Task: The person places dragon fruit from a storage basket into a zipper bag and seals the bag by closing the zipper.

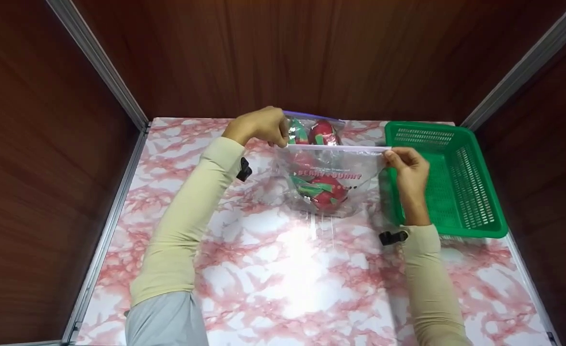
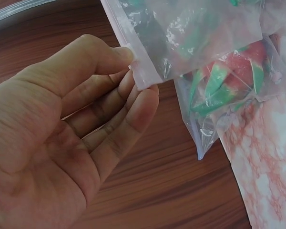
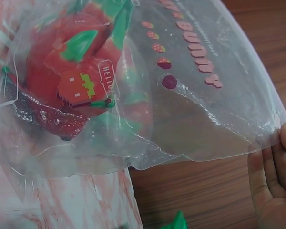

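A clear zip bag [image 1: 369, 166] with pink "BUNNY" lettering hangs between both hands, its white zip strip stretched level across the top. A red dragon fruit [image 1: 331, 194] with green scales sits low inside it. My left hand [image 1: 263, 126] pinches the strip's left end between thumb and fingers; in the left wrist view the left thumb [image 2: 117, 59] presses on that end. The right hand [image 1: 412, 168] pinches the right end. Just behind stands a second clear bag with a purple zip [image 1: 311, 115], holding red and green dragon fruit [image 1: 323, 132]; the front bag partly hides it.
A green plastic basket [image 1: 436, 187] with slotted walls stands at the right, close beside my right hand. The table [image 1: 244, 288] has a pink and white marbled top. Dark wood panels [image 1: 263, 57] with metal edge strips enclose the back and sides.
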The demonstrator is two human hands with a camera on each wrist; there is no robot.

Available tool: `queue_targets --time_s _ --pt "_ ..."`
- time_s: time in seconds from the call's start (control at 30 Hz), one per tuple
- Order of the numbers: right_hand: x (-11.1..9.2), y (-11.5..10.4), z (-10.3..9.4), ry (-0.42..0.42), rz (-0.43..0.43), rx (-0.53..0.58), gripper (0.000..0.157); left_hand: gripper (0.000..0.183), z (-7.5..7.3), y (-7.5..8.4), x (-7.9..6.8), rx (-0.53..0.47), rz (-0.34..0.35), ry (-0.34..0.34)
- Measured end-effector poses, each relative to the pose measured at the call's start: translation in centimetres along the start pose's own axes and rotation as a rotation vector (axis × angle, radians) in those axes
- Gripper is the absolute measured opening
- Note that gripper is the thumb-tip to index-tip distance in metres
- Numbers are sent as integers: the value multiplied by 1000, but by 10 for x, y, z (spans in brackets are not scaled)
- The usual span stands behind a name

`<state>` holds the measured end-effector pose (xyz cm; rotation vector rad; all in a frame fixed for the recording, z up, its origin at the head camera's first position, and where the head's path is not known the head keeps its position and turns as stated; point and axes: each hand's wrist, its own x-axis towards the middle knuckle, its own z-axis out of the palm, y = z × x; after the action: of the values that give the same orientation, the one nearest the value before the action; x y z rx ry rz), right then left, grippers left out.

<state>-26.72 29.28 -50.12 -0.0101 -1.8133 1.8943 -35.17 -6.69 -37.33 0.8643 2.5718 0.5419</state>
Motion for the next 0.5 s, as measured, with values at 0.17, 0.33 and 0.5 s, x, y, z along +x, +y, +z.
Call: queue_targets --time_s 0.17,0.33,0.5 --pt "1 0 0 9 12 26 20 19 -2 -3 -5 -33 -12 -4" --pt "0 0 1 3 5 21 19 18 -2 -4 -7 -51 -45 -12" --pt "-2 -1 0 0 1 20 19 16 -1 -5 -6 -48 -54 -10"
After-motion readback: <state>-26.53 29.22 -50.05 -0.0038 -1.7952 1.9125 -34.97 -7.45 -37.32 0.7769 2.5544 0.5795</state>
